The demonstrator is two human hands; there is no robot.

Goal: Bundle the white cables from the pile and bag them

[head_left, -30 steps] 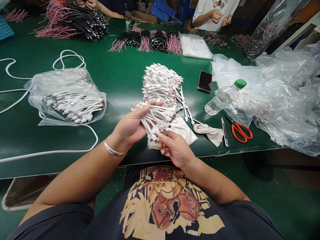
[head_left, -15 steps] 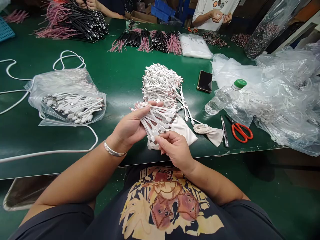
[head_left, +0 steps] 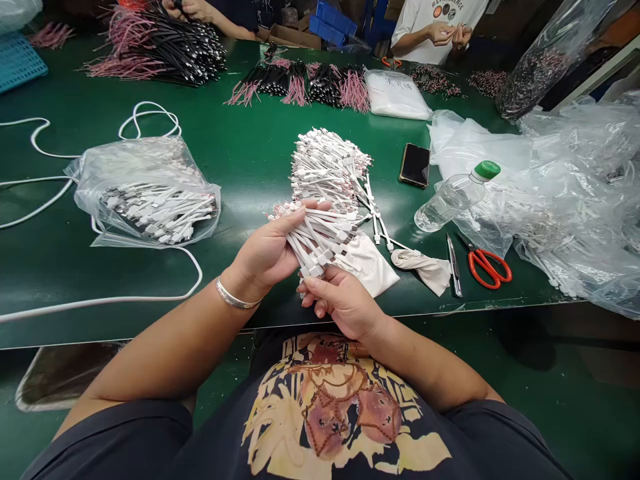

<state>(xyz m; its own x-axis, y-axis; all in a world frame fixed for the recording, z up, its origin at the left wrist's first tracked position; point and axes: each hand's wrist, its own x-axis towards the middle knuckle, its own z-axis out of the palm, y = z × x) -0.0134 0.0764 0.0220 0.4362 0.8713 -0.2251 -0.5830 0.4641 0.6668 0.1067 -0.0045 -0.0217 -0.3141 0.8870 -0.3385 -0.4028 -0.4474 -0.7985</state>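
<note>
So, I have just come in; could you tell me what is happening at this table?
A person's left hand holds a bunch of short white cables; the right hand touches its plug ends, though whether it grips one is hard to see. Beyond the hands, a pile of similar cables lies on the green table. To the left is a plastic bag with more cables inside; to the right are a bottle, a phone and scissors.

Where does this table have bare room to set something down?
A broad bare stretch of table lies between the bagged cables and the white cable pile; a smaller one separates that pile from the phone. It is crowded at right, around bottle, scissors and plastic bags, and beyond the left hand.
</note>
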